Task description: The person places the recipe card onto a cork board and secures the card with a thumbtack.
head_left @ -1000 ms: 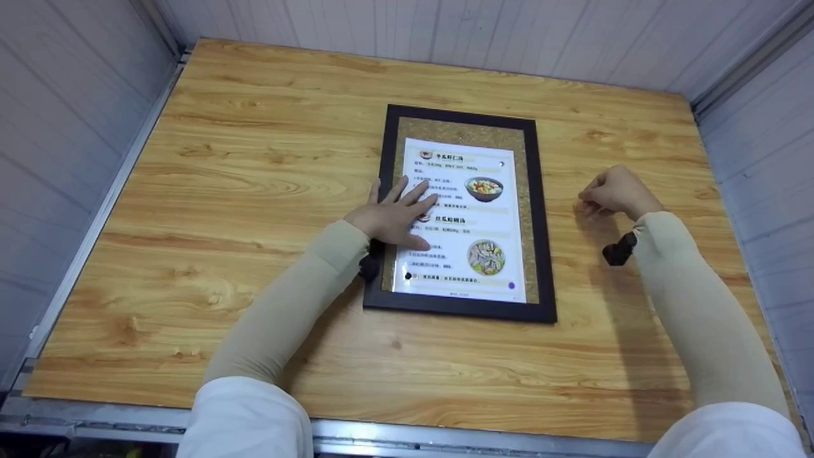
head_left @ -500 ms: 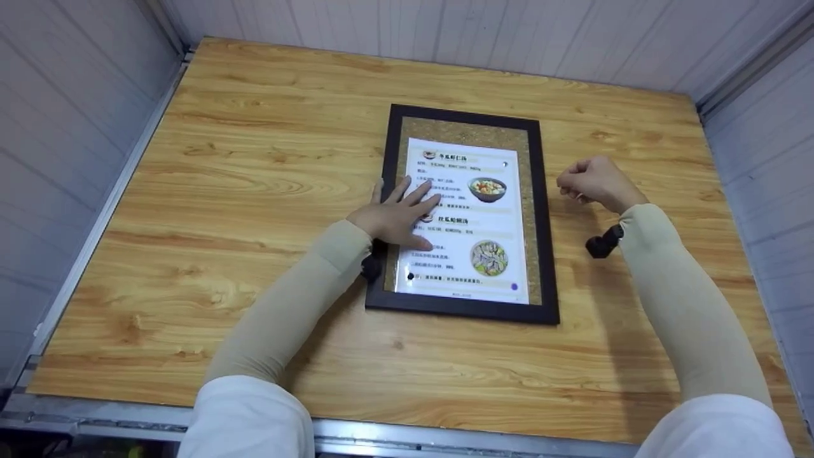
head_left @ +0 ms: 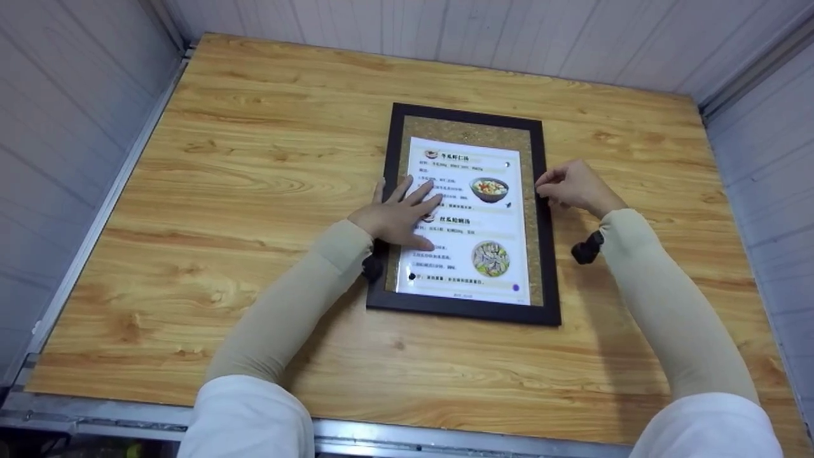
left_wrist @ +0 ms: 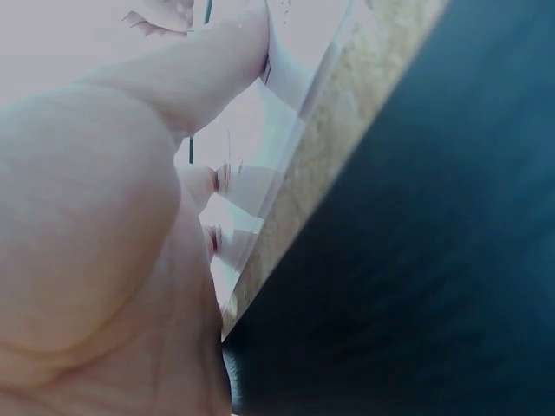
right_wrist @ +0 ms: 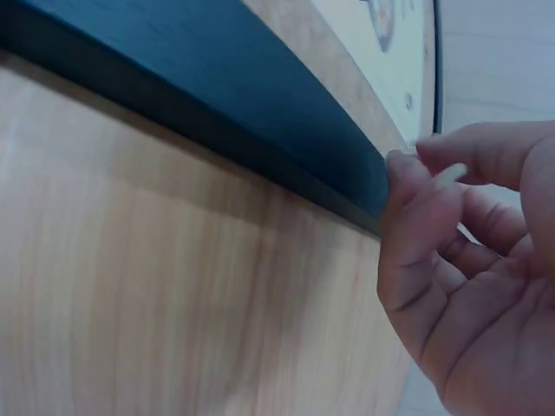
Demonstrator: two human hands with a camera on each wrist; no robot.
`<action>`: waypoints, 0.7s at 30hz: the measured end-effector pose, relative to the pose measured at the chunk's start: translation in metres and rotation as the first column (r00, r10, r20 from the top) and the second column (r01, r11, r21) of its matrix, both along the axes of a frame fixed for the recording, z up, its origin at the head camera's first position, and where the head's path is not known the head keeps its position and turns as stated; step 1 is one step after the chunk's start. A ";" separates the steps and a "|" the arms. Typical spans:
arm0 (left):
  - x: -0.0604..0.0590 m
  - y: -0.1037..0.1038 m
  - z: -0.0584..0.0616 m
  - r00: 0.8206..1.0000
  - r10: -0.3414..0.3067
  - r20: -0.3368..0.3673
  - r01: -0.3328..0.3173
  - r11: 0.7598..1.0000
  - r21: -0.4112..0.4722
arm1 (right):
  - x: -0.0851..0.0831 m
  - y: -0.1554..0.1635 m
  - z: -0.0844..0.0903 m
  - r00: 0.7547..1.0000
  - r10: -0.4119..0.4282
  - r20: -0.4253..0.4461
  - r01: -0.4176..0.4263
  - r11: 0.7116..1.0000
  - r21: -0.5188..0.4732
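Observation:
In the head view a dark-framed cork board point(head_left: 466, 313) lies on the table. A white recipe sheet point(head_left: 445, 254) with two bowl pictures is on the cork. A black round pin point(head_left: 412, 276) marks its lower left, a purple one point(head_left: 516, 287) its lower right, and a small pale spot with a dark shadow point(head_left: 507, 165) its upper right. My left hand point(head_left: 397, 222) rests fingers spread across the sheet and the frame's left side. At the right edge, my right hand point(head_left: 575, 187) has thumb and fingers pinched around a small pale thing point(right_wrist: 451, 175), mostly hidden by the fingertips.
The wood-grain table point(head_left: 222, 191) reaches to pale panel walls point(head_left: 445, 32) at the back and both sides. A metal rail point(head_left: 369, 432) runs along its front edge. Black wrist cameras point(head_left: 586, 248) hang below the sleeves.
My right hand has moved left, from the bare table to the right edge of the board, fingers still pinched. My left hand stays spread on the sheet.

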State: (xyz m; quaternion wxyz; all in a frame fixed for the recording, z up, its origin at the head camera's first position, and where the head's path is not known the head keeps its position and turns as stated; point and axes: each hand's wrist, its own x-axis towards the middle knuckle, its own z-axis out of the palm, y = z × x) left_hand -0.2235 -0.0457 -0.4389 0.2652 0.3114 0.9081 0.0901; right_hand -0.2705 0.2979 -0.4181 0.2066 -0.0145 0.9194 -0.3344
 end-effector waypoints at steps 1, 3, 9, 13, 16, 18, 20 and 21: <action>0.000 0.000 0.000 1.000 0.002 -0.001 -0.002 1.000 -0.001 | 0.001 -0.003 -0.001 1.000 0.027 -0.016 -0.027 1.000 0.017; 0.000 0.000 0.000 1.000 0.004 -0.003 -0.004 1.000 -0.003 | 0.003 -0.010 -0.003 0.997 0.068 -0.024 -0.067 0.997 0.037; 0.000 0.000 0.001 1.000 0.010 0.004 -0.010 1.000 -0.001 | 0.006 -0.033 -0.010 0.980 0.189 -0.065 -0.182 0.978 0.100; 0.000 0.000 0.002 1.000 0.015 0.005 -0.015 1.000 0.005 | 0.007 -0.043 -0.013 0.961 0.246 -0.129 -0.229 0.964 0.132; 0.000 0.000 0.002 1.000 0.012 0.004 -0.012 1.000 0.005 | 0.006 -0.047 -0.013 0.954 0.262 -0.146 -0.241 0.960 0.143; 0.000 0.000 0.001 1.000 0.009 0.005 -0.009 1.000 0.003 | 0.006 -0.048 -0.014 0.952 0.268 -0.151 -0.246 0.958 0.148; 0.000 0.000 0.001 1.000 0.009 0.005 -0.009 1.000 0.006 | 0.006 -0.049 -0.015 0.952 0.267 -0.153 -0.245 0.958 0.149; 0.000 0.000 0.001 1.000 0.009 0.008 -0.009 1.000 0.007 | 0.007 -0.049 -0.016 0.953 0.264 -0.150 -0.241 0.959 0.151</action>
